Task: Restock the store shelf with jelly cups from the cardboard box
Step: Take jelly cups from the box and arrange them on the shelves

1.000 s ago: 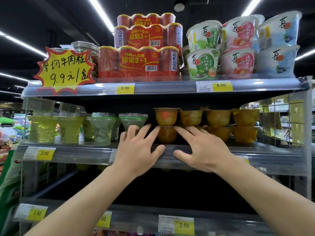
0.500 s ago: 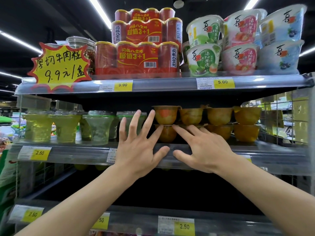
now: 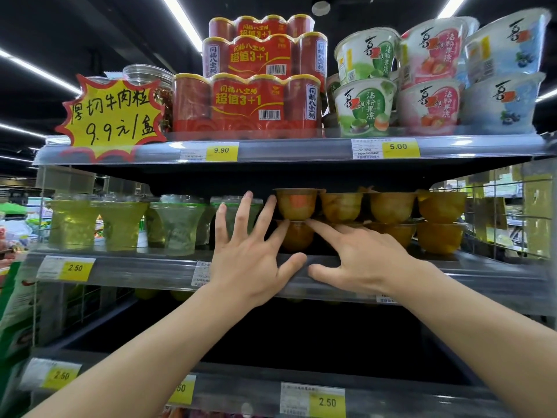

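Observation:
Orange jelly cups stand two high on the middle shelf point(image 3: 482, 273), in a row running right. The leftmost stack has an upper cup point(image 3: 297, 203) and a lower cup point(image 3: 297, 236). My left hand point(image 3: 250, 254) is spread with straight fingers, its fingertips at the left side of that stack. My right hand point(image 3: 358, 254) reaches in from the right, its straight index finger touching the seam between the two cups. Neither hand holds anything. The cardboard box is out of view.
Green jelly cups point(image 3: 120, 224) fill the left of the middle shelf. The top shelf carries red can multipacks point(image 3: 247, 104), large pudding tubs point(image 3: 428, 104) and a yellow star price sign point(image 3: 111, 116). A dark lower shelf point(image 3: 301, 396) with price tags lies below my arms.
My left hand has risen and spread its fingers up to the left side of the leftmost orange stack. My right hand has stayed at the stack's front.

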